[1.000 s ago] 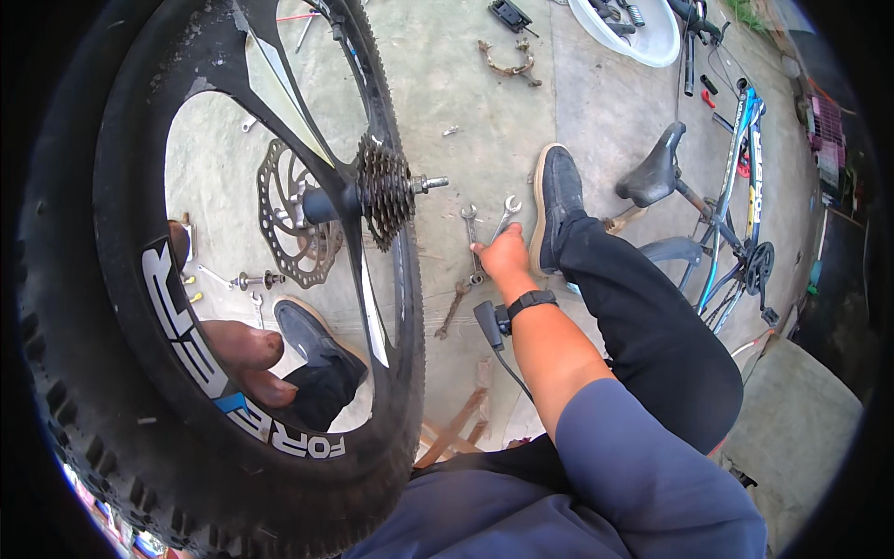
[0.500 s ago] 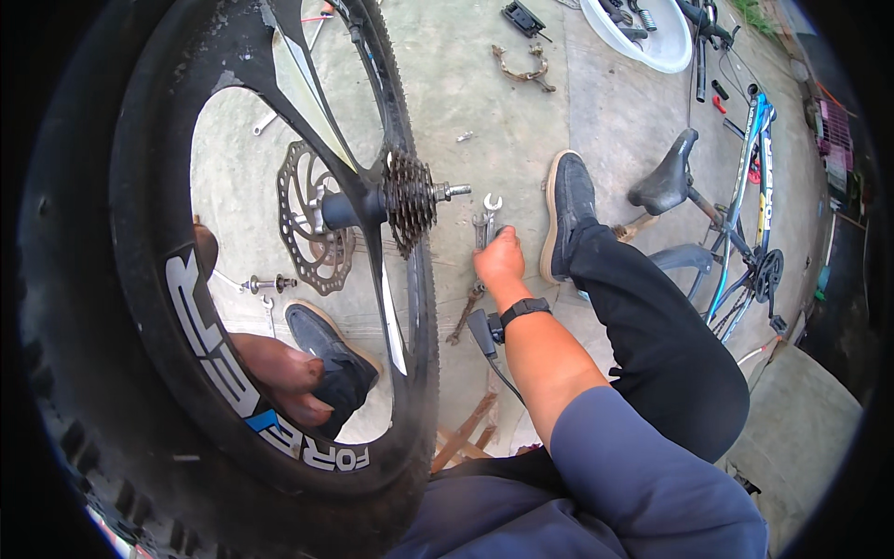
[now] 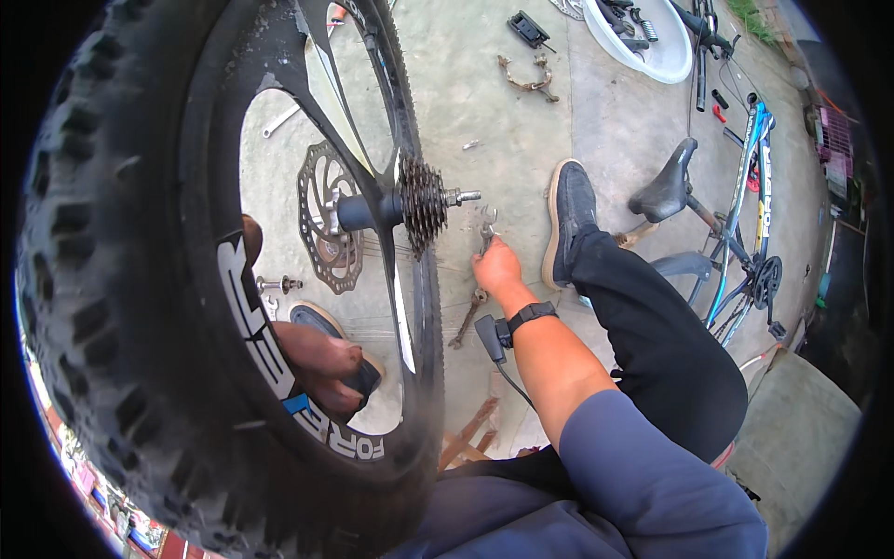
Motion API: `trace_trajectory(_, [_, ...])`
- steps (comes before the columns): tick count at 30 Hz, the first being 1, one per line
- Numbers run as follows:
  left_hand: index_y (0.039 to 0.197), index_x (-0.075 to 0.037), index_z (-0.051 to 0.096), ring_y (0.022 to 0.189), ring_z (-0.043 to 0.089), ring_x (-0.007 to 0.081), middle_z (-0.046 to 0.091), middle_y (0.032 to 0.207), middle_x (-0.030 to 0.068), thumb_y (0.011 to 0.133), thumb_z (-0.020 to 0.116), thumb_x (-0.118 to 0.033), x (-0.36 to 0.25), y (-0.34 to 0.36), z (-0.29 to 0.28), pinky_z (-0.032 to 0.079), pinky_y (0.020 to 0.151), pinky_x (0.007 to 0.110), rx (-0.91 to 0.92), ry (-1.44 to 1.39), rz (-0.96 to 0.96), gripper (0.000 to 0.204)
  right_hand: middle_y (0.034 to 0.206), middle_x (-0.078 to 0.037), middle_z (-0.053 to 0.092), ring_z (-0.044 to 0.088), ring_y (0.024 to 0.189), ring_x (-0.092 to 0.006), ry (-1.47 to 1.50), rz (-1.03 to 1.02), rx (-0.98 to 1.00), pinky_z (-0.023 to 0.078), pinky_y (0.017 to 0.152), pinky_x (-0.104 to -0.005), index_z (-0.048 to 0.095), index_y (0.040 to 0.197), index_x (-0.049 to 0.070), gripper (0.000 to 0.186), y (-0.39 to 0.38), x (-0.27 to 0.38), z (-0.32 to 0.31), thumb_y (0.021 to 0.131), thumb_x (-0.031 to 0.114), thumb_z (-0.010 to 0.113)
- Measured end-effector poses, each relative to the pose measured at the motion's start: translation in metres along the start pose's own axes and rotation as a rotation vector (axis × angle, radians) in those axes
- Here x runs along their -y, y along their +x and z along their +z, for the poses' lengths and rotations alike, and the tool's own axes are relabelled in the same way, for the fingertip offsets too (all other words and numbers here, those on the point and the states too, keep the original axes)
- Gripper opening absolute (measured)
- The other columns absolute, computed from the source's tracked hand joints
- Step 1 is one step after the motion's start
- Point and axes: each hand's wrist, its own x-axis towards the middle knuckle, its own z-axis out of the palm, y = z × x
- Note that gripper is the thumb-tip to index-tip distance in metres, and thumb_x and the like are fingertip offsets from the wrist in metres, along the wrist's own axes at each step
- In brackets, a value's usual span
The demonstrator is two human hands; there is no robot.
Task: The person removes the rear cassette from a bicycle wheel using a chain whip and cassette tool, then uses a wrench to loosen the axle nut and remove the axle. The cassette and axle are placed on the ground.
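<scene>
A large black bicycle wheel (image 3: pixel 98 289) stands upright on my left, with a rusty sprocket cassette (image 3: pixel 424 207), a silver axle and a perforated brake disc (image 3: pixel 317 267). My left hand (image 3: pixel 318 363) is wrapped round the wheel's rim, its fingers showing through the opening. My right hand (image 3: pixel 499 272) is closed on a steel wrench (image 3: pixel 486 229) just right of the cassette, above the floor. A rusty spanner (image 3: pixel 466 324) lies below that hand. Beside my wrist is a black device (image 3: pixel 489 337) with a cable.
A blue bicycle frame (image 3: pixel 731 270) with a black saddle (image 3: pixel 663 177) lies at right. A white tub of parts (image 3: pixel 669 65), a pedal (image 3: pixel 529 30) and a metal bracket (image 3: pixel 529 86) are at the back. My shoe (image 3: pixel 573 210) rests right of my right hand.
My right hand has gathered the wrench that lay beside it and now grips it upright. The wheel has shifted rightward in view along with my left hand.
</scene>
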Motion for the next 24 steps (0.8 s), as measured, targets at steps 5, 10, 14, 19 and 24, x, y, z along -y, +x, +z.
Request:
trace_trajectory(5, [0.154,0.007,0.030,0.103,0.069,0.0302,0.054,0.140,0.0246,0.067,0.085,-0.069,-0.006,-0.016,0.015,0.058,0.081,0.035,-0.165,-0.137,0.215,0.128,0.114,-0.026,0.071,0.069,0.107,-0.0412,0.100,-0.097,0.051,0.055,0.093,-0.0478,0.062,0.122,-0.001,0.046,-0.007,0.009,-0.045,0.085,0.025,0.069])
trace_trajectory(10, [0.162,-0.001,0.012,0.125,0.060,0.0346,0.049,0.147,0.0219,0.068,0.091,-0.056,0.002,-0.011,0.018,0.051,0.102,0.042,-0.096,-0.230,0.446,0.134,0.091,-0.008,0.067,0.067,0.073,-0.0180,0.649,-0.116,-0.011,0.057,0.061,-0.0335,0.061,0.110,-0.002,0.022,-0.016,0.037,-0.151,0.091,0.005,0.071])
trace_trajectory(14, [0.164,-0.005,0.008,0.136,0.048,0.0275,0.042,0.151,0.0200,0.078,0.091,-0.035,-0.001,-0.016,0.015,0.043,0.112,0.040,-0.032,-0.251,0.644,0.123,0.092,-0.007,0.070,0.068,0.074,-0.0166,0.898,-0.347,0.015,0.056,0.063,-0.0312,0.064,0.111,0.001,0.021,-0.079,0.089,-0.269,0.094,0.009,0.071])
trace_trajectory(19, [0.152,-0.004,0.042,0.142,0.045,0.0337,0.044,0.151,0.0246,0.089,0.079,-0.016,-0.003,-0.025,0.008,0.042,0.112,0.043,-0.038,0.046,0.763,0.074,0.097,-0.010,0.072,0.071,0.081,-0.0185,0.960,-0.629,0.143,0.057,0.069,-0.0326,0.063,0.118,0.000,0.031,-0.178,0.117,-0.351,0.094,0.016,0.074])
trace_trajectory(24, [0.133,-0.005,0.064,0.146,0.040,0.0386,0.051,0.144,0.0281,0.091,0.077,-0.017,-0.010,-0.034,0.008,0.037,0.115,0.044,-0.106,0.141,0.741,0.045,0.097,-0.005,0.070,0.068,0.084,-0.0139,1.045,-0.769,0.272,0.056,0.071,-0.0296,0.066,0.120,0.000,0.030,-0.250,0.128,-0.350,0.099,0.020,0.070])
